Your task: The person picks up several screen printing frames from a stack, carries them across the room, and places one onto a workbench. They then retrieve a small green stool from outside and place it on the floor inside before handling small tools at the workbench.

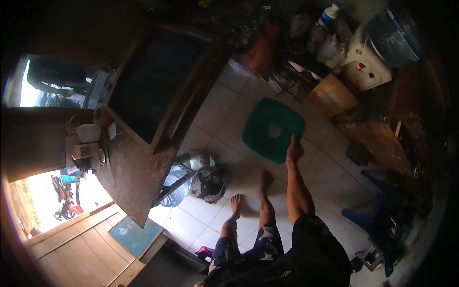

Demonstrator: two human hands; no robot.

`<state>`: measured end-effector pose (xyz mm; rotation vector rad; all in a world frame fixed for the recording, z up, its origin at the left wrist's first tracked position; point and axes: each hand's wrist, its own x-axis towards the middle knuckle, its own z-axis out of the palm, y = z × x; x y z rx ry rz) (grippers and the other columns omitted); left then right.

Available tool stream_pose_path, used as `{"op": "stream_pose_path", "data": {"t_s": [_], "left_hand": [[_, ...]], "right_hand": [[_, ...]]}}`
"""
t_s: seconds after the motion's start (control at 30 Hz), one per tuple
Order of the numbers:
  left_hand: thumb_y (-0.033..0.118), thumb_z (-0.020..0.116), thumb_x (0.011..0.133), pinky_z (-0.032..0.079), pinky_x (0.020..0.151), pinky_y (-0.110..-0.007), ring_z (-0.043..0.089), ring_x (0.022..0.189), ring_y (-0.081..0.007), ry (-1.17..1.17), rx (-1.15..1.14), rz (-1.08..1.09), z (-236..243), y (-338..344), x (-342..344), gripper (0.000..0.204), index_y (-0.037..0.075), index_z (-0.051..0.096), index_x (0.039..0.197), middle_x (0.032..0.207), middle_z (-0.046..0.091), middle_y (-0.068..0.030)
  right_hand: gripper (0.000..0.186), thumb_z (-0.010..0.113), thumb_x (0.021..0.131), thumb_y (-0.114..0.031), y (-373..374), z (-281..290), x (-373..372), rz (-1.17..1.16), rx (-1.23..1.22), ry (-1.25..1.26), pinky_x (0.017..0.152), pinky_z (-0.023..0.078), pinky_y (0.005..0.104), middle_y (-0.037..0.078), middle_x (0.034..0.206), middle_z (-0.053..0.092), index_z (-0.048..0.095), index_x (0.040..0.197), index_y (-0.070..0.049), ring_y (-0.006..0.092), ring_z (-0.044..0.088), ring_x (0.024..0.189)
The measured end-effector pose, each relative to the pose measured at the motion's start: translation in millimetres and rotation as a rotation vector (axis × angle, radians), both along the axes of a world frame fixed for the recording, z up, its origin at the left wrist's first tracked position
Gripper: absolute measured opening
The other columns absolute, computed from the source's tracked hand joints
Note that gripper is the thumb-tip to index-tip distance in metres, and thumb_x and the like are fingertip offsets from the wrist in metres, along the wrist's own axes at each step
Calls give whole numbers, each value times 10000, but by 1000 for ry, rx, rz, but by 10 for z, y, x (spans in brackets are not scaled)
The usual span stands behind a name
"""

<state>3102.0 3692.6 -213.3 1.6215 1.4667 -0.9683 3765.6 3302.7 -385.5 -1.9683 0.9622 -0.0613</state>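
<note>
My right arm reaches out, and my right hand (294, 152) grips the near right edge of a green rounded-square plastic piece (258, 126). A pale round spot shows in the middle of this piece. From this angle I cannot tell whether it is a basin or a stool top. My thumb lies over its rim, while the other fingers are mostly hidden. It is over the tiled floor (217, 107), ahead of my bare feet. I do not see my left hand.
A water dispenser (366, 67) with a large blue bottle (394, 38) stands far right, near a yellowish box (333, 95). A blue plastic chair or stool (368, 205) is at right. The brown table (134, 167) juts in from the left, beside a dark bag (209, 184).
</note>
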Motion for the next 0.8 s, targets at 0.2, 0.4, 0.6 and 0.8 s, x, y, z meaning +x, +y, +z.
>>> {"op": "stream_pose_path", "data": {"t_s": [0.2,0.4,0.6,0.8], "left_hand": [[354,591,825,509,567,-424,644,678,-359,-116,-8,67,-109,-268,1048,347,12,634,860,731,643,-174],[246,590,832,511,531,-397,647,659,-329,-204,-9,44,-232,-120,1426,263,3,623,925,758,645,-162],[138,588,838,513,494,-370,650,640,-300,-315,-71,-96,-367,250,1773,211,-6,612,991,785,647,-150],[30,649,780,514,470,-342,644,604,-235,-452,-179,-524,-923,479,2564,282,-20,596,1053,787,652,-135]], "right_hand": [[667,449,893,-598,-233,-348,11,98,-66,123,807,482,452,202,903,684,692,916,24,330,659,892],[709,465,885,-602,-289,-238,-57,158,8,224,858,478,445,241,1058,646,599,1128,51,385,625,986],[672,584,847,-487,-400,61,-926,252,-57,120,903,443,485,301,1132,568,472,1207,69,442,531,1106],[492,594,817,-478,-1028,526,-3981,110,35,334,799,481,483,230,891,649,639,820,12,409,614,886]]}}
